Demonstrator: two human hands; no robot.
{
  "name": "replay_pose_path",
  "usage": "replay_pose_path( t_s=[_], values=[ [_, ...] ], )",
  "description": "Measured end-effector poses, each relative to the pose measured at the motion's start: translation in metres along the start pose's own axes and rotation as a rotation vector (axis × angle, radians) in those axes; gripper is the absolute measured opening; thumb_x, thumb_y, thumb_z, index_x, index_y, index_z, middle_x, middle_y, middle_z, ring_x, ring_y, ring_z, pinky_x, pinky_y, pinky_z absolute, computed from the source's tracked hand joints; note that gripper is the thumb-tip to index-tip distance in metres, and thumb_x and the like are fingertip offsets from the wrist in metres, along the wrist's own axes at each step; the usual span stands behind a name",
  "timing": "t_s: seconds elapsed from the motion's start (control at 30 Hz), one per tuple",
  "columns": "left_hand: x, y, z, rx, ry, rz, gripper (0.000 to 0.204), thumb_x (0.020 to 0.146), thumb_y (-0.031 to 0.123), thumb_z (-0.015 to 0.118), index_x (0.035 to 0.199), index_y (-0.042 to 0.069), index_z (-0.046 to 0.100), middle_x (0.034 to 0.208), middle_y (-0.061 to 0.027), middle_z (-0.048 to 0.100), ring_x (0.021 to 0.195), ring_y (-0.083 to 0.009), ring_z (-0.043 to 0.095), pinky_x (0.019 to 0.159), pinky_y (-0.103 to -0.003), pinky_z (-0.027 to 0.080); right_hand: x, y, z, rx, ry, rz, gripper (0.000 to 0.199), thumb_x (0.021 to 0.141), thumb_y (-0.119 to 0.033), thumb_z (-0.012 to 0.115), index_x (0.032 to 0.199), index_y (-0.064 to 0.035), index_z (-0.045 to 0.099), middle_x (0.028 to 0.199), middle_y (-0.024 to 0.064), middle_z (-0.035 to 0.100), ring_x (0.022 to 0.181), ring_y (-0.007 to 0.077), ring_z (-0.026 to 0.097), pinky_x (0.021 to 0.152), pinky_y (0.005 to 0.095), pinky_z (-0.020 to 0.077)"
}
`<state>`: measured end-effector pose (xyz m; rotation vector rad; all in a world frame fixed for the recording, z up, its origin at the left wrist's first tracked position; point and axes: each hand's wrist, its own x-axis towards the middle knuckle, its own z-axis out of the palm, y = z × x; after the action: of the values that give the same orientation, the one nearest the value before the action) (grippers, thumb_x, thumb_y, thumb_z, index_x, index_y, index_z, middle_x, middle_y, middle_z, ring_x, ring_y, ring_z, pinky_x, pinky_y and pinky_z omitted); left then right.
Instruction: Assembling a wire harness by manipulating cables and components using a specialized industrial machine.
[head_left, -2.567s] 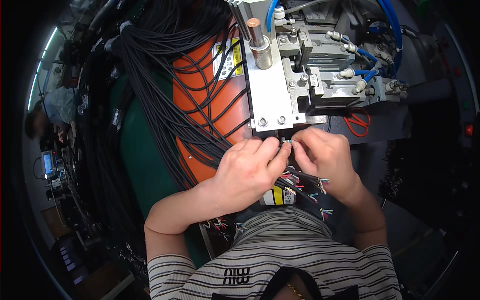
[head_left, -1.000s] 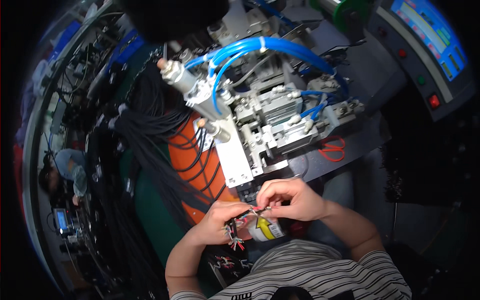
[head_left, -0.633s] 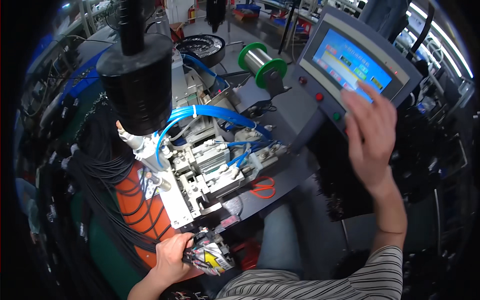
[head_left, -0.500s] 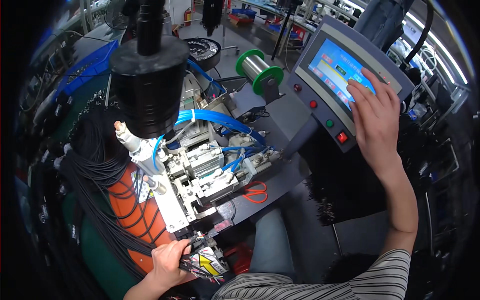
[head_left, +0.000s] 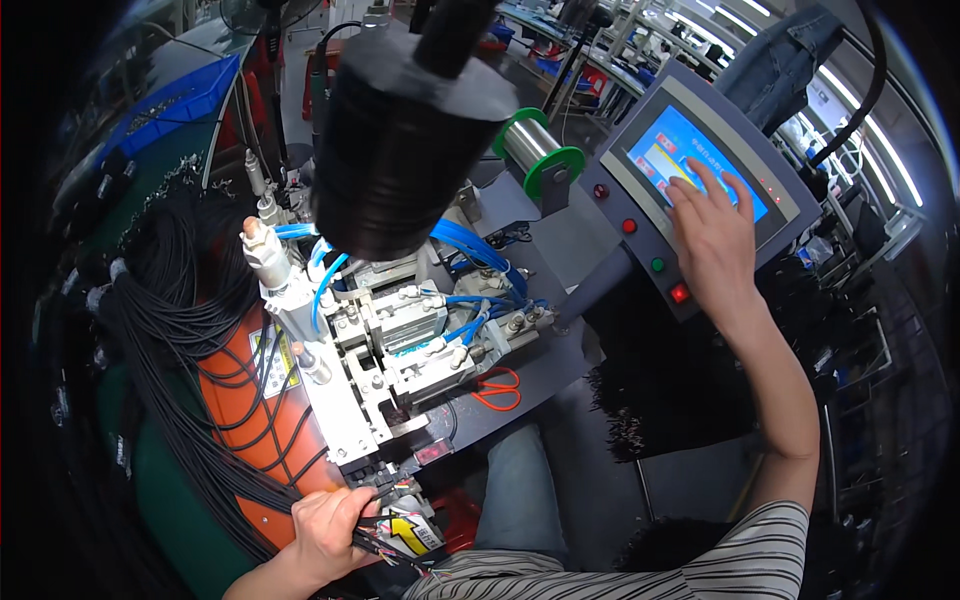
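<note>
My left hand point(head_left: 328, 528) is closed around several black cables point(head_left: 375, 545) whose thin coloured wire ends stick out near the machine's front edge. Beside it is a label with a yellow arrow point(head_left: 408, 535). My right hand point(head_left: 716, 245) hovers over or touches the blue touchscreen point(head_left: 680, 140) of a grey control panel point(head_left: 645, 215), its fingers spread and holding nothing. Between the hands stands a metal machine point(head_left: 400, 340) with blue air tubes point(head_left: 470, 245). The fingertips of my left hand are partly hidden among the cables.
A black lamp-like cylinder point(head_left: 395, 150) hangs over the machine. A long bundle of black cables point(head_left: 180, 330) drapes over an orange surface point(head_left: 235, 420) at the left. Red-handled scissors point(head_left: 497, 390), a green-rimmed wire spool point(head_left: 535, 150) and a blue bin point(head_left: 180, 105) are nearby.
My right hand has shifted left across the touchscreen, its fingers more spread. My left hand still grips the cables, and more black cable lengths show beside it. The head view has shifted.
</note>
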<state>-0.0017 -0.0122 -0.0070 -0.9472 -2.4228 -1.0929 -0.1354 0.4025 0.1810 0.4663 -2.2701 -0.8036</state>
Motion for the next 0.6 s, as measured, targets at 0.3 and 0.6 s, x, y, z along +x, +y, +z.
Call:
replay_pose_path(
  t_s=[0.3, 0.6],
  values=[
    [-0.013, 0.000, -0.007, 0.001, -0.030, 0.017, 0.037, 0.073, 0.021, 0.080, 0.100, 0.002, 0.062, 0.067, -0.0067, 0.059, 0.051, -0.0238, 0.058, 0.046, -0.034, 0.040, 0.022, -0.007, 0.019, -0.132, -0.046, -0.123, 0.017, 0.084, -0.005, 0.062, 0.100, 0.0013, 0.067, 0.108, 0.0121, 0.068, 0.121, 0.0290, 0.056, 0.105, 0.0476, 0.0373],
    [-0.002, -0.003, -0.009, -0.071, -0.054, 0.008, 0.066, 0.046, 0.014, 0.082, 0.107, 0.000, 0.063, 0.087, -0.0091, 0.070, 0.070, -0.0281, 0.068, 0.057, -0.037, 0.048, -0.031, -0.171, -0.021, 1.447, -0.044, 0.042, 0.012, 0.081, 0.007, 0.068, 0.092, 0.0026, 0.069, 0.092, 0.0147, 0.067, 0.078, 0.0258, 0.068, 0.069, 0.0311, 0.0536]
  ],
)
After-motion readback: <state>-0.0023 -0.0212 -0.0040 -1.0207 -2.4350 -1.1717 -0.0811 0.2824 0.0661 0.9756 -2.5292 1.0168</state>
